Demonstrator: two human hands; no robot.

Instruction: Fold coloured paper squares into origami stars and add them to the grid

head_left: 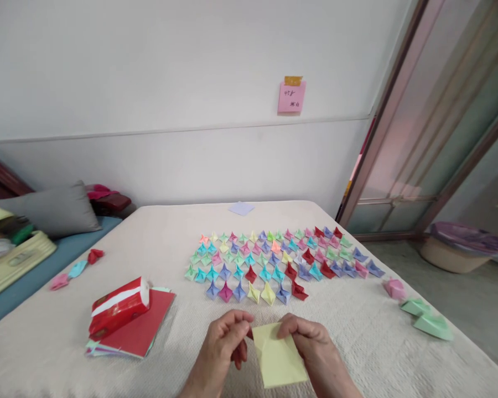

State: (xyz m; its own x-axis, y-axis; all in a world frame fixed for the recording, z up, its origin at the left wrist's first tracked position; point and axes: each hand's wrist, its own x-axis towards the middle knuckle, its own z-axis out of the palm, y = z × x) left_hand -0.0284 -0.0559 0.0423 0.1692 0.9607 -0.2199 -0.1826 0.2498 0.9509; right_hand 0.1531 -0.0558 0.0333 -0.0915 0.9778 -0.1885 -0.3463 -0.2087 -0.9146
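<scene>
A pale yellow square of paper [280,362] with faint creases is held up close in front of me. My right hand [313,342] grips its upper right edge, thumb on the near face and fingers behind. Beside the upper left corner is my left hand [228,337], its fingers loosely curled and apart; whether a fingertip touches the corner I cannot tell. Beyond both hands, several rows of small folded paper boats [268,294] in many colours cover the bed-like surface [157,243].
At left, a red tissue pack [120,307] lies on a stack of coloured paper [153,331]. Folded pieces lie near the right edge, including a green one [434,325]. A lilac sheet [241,208] rests by the wall. A lined bin [460,246] stands on the floor.
</scene>
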